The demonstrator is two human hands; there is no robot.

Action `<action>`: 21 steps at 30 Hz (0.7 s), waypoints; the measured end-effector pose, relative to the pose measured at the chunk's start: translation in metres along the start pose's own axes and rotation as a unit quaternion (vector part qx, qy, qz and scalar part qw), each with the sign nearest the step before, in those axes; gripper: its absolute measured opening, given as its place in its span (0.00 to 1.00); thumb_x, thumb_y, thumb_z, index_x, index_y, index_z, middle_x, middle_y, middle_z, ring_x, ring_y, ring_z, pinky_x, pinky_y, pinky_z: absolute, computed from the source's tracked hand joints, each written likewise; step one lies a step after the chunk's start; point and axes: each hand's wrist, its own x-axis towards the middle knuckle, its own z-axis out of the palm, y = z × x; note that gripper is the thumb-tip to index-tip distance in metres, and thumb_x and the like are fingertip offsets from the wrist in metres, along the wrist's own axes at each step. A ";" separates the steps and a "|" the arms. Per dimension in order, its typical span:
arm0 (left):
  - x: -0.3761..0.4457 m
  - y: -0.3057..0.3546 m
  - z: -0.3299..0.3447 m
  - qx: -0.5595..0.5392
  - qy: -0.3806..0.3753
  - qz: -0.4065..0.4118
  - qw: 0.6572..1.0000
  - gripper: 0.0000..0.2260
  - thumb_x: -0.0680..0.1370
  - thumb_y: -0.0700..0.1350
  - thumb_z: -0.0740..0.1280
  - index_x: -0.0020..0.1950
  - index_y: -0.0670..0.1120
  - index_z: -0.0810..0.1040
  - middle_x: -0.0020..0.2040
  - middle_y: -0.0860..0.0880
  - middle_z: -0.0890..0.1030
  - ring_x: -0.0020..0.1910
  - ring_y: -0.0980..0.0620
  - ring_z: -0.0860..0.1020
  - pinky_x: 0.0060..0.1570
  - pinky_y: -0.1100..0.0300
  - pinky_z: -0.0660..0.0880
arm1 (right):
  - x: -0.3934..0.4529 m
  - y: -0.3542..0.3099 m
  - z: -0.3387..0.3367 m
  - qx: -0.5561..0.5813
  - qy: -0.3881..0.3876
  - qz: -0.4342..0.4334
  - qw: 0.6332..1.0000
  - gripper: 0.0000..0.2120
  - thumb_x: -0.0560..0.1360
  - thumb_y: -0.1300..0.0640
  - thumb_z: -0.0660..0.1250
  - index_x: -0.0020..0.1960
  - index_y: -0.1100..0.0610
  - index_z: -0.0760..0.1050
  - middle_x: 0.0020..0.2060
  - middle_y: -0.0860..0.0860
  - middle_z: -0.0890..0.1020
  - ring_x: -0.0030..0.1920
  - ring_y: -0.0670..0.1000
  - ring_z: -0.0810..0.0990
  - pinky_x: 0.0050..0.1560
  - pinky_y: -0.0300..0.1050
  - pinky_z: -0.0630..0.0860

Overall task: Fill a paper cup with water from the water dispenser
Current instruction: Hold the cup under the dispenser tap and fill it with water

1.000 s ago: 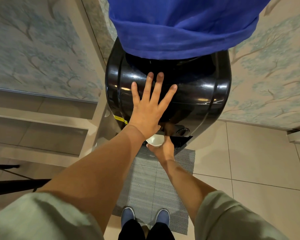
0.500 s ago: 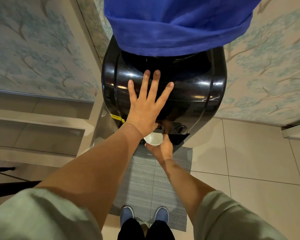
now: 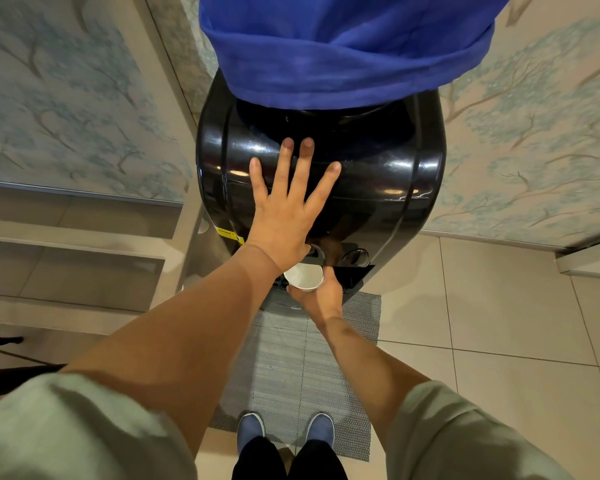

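A glossy black water dispenser stands in front of me, its bottle on top wrapped in blue cloth. My left hand lies flat on the dispenser's curved front, fingers spread, its heel low near the taps. Just below it my right hand grips a white paper cup from underneath, upright, under the tap area. Two round tap buttons show to the right of the cup. The inside of the cup looks white; I cannot tell whether water is in it.
A grey woven mat lies on the tiled floor under the dispenser, with my blue shoes on it. Patterned wallpaper walls stand on both sides. A stepped beige ledge is at the left, and a dark bar at the far left.
Both hands stay where they were on the dispenser and the cup. Only the camera view has shifted slightly.
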 end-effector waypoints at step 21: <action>0.000 0.001 -0.005 -0.005 -0.031 -0.007 0.999 0.58 0.58 0.52 0.80 0.76 0.50 0.44 0.76 0.37 0.52 0.74 0.33 0.50 0.65 0.32 0.44 | -0.001 0.002 0.000 0.001 0.001 -0.006 1.000 0.20 0.62 0.60 0.77 0.47 0.53 0.68 0.43 0.49 0.77 0.45 0.49 0.76 0.47 0.42 0.75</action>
